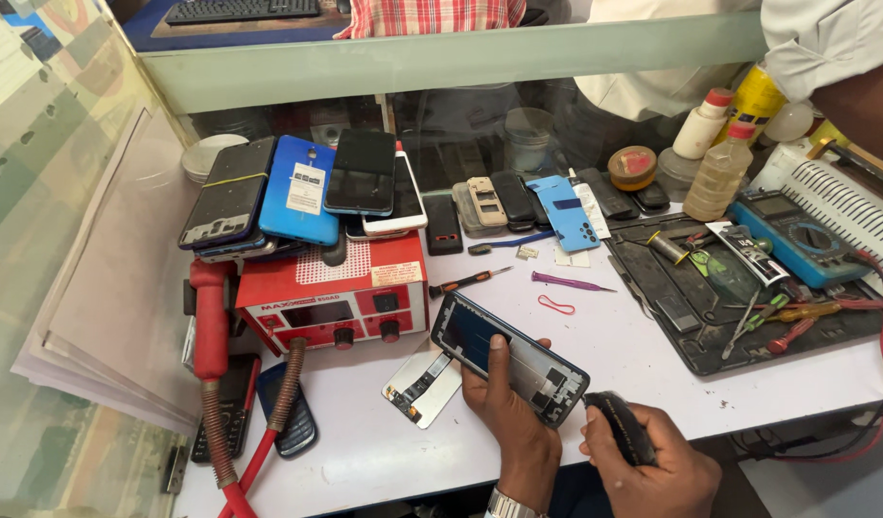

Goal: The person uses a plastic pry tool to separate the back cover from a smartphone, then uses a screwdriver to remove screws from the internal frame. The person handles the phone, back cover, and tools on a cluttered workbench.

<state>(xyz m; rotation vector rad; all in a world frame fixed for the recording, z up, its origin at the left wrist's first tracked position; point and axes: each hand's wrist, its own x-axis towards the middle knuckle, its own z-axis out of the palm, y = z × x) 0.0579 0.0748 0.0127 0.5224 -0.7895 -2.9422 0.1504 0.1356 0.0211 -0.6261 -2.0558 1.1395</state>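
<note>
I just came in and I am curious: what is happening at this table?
A person sits at a white worktable. The left hand holds an opened phone frame tilted above the table. The right hand grips a small black object. A red station carries stacked phones.

left hand (506, 408) and right hand (652, 460) low, side by side, fingers (499, 353) curled

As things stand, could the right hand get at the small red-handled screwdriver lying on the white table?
Probably not at once: the right hand already holds a black object, and the opened phone held by the left hand lies between it and the screwdriver. The table beside it is otherwise open.
</note>
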